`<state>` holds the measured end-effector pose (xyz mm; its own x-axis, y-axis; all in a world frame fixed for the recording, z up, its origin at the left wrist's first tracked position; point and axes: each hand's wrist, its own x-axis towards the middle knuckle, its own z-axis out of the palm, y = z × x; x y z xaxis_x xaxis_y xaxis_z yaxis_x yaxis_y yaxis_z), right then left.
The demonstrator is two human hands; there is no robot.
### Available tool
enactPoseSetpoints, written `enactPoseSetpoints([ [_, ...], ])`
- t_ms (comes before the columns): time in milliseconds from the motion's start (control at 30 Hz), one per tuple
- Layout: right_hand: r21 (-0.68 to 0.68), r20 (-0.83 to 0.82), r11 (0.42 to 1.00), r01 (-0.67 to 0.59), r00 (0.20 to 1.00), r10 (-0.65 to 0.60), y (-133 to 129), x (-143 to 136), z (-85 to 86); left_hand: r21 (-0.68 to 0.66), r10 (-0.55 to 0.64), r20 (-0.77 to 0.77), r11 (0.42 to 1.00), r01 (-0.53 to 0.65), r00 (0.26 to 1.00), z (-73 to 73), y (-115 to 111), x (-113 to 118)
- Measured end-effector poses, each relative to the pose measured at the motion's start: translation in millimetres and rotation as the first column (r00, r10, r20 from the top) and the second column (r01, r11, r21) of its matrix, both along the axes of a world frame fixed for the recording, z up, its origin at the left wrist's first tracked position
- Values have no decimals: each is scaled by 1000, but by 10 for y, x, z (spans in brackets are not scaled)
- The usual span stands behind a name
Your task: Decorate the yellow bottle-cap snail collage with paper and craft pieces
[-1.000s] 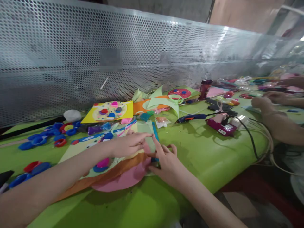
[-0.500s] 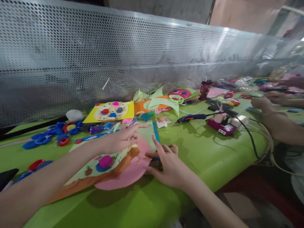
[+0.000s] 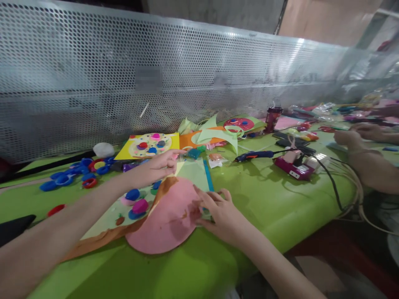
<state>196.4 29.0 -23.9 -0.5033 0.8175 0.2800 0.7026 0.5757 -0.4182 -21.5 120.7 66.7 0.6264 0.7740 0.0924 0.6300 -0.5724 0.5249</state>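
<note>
A round pink piece point(image 3: 168, 224), paper or felt, lies tilted across the front of a pale green craft sheet point(image 3: 195, 168) with a blue right edge. My right hand point(image 3: 220, 211) holds its right rim, thumb low and fingers above. My left hand point(image 3: 158, 167) is over the upper part of the sheet, index finger stretched out and the other fingers partly bent; whether it touches the sheet is unclear. Partly under my left forearm are a brown wavy strip point(image 3: 106, 236), a magenta bottle cap point(image 3: 140, 205) and a blue cap point(image 3: 132, 194).
A glue gun point(image 3: 254, 155) and a purple power strip point(image 3: 293, 168) with cables lie right. Blue rings point(image 3: 64, 179) are left. Behind are a yellow card point(image 3: 124, 151), a dark red cup point(image 3: 273, 119) and a perforated metal screen point(image 3: 109, 83). Another person's hands point(image 3: 349, 137) are at far right.
More of the pink piece's face shows, and it covers more of the brown strip. My left hand has moved slightly up and left; my right hand stays at the pink rim.
</note>
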Motion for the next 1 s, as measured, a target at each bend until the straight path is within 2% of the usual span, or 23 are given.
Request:
enactPoseSetpoints([
  [100, -17, -14, 999, -29, 1000, 28, 8, 40, 18, -48, -82, -15, 996, 81, 996, -114, 68, 72],
  [233, -51, 0, 999, -5, 1000, 5, -27, 149, 28, 37, -109, -133, 993, 115, 985, -236, 104, 227],
  [300, -54, 9, 998, 18, 1000, -18, -68, 190, 32, 114, -94, -140, 987, 110, 986, -267, 59, 309],
  [433, -17, 38, 999, 31, 999, -31, -135, 197, 47, 285, 0, -164, 957, 47, 986, -338, -273, 424],
  [500, 3, 48, 1000, 30, 998, -30, -144, 181, 49, 294, -52, -274, 946, 135, 960, -430, -529, 432],
  [567, 38, 68, 999, 33, 997, -36, -146, 167, 41, 301, -73, -318, 937, 174, 945, -566, -763, 406],
  [667, 132, 98, 991, 29, 994, -43, -155, 168, 5, 375, 37, -276, 924, 72, 960, -782, -968, 332],
  [767, 224, 98, 975, 5, 995, -27, -172, 199, -43, 353, 83, -173, 936, -17, 981, -911, -1008, 276],
  [900, 219, 44, 974, 59, 997, -70, -182, 235, -62, 249, 90, -91, 966, -65, 992, -933, -1006, 270],
  [1000, 209, -2, 976, 61, 998, -61, -212, 184, -31, 253, 108, -90, 964, -82, 990, -938, -1016, 276],
])
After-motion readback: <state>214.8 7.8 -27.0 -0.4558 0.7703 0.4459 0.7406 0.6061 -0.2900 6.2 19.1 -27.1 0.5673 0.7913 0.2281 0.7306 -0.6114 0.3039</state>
